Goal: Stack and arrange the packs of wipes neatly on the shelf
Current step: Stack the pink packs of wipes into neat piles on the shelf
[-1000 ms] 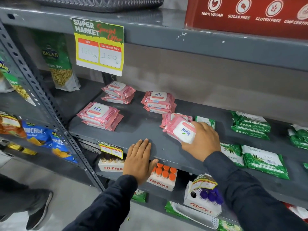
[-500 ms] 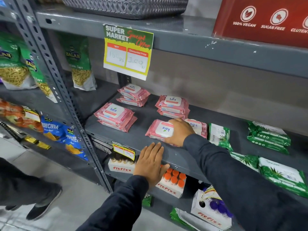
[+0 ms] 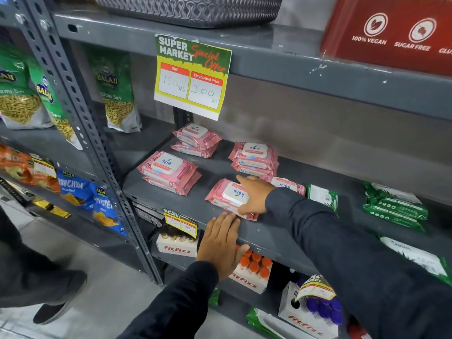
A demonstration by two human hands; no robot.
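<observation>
- A pink pack of wipes [image 3: 230,199] lies flat near the front of the grey shelf [image 3: 269,236], its white lid showing "kara" upside down to the camera; whether it lies on another pack cannot be told.
- The right hand [image 3: 254,195] lies over this pack's right end, fingers spread across its lid and thumb down at its front edge, gripping the pack rather than lifting it.
- Just behind the right wrist, another pink pack [image 3: 285,183] lies flat, touching or nearly touching the held one.
- Further back stands a three-pack pile [image 3: 254,157], and to its left a rear two-pack pile [image 3: 195,140].
- A front-left pile [image 3: 168,172] of two packs sits near the shelf's left end, well apart from the held pack.
- The left hand [image 3: 221,243] rests palm down on the shelf's front lip, fingers flat and together, holding nothing.
- Green wipe packs [image 3: 395,206] lie on the right part of the same shelf.
- A special-offer price card [image 3: 192,77] hangs from the shelf above.
- Below, open white "fitfizz" boxes [image 3: 252,272] hold upright tubes with orange caps; another holds purple-capped ones.
- On the neighbouring rack at left stand green Balaji snack bags [image 3: 115,94].
</observation>
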